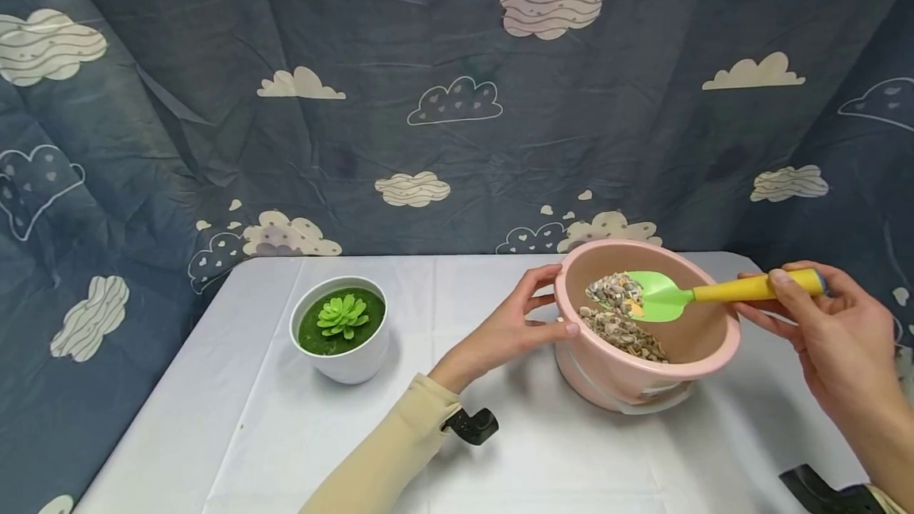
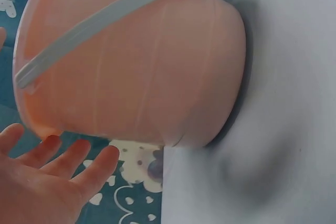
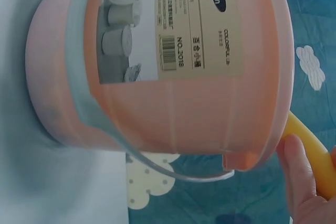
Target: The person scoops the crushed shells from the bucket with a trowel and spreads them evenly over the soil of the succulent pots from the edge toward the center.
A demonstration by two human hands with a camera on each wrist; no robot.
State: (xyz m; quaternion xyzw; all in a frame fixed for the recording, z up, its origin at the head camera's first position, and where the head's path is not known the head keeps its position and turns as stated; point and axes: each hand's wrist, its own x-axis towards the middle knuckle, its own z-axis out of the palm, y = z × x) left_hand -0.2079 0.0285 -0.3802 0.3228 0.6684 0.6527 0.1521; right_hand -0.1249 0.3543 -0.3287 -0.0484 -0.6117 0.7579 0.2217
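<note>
In the head view a pink bucket (image 1: 607, 379) holds a heap of small pebbles (image 1: 624, 337) against its left inner side. My right hand (image 1: 839, 324) grips the yellow handle of a small trowel (image 1: 743, 289), whose green blade is level over the bucket and loaded with pebbles. At the bucket's left rim is my left hand (image 1: 507, 324), thumb on the near side and fingertips at the rim. The left wrist view shows those fingers (image 2: 97, 169) spread and loosely bent by the bucket wall (image 2: 147, 77).
A white pot (image 1: 360, 355) with a green succulent (image 1: 343, 316) stands left on the white-covered table (image 1: 286, 443). A dark cloud-patterned cloth (image 1: 385, 46) hangs behind. The bucket's pale carrying handle (image 3: 84, 87) hangs down beside a printed label (image 3: 173, 30).
</note>
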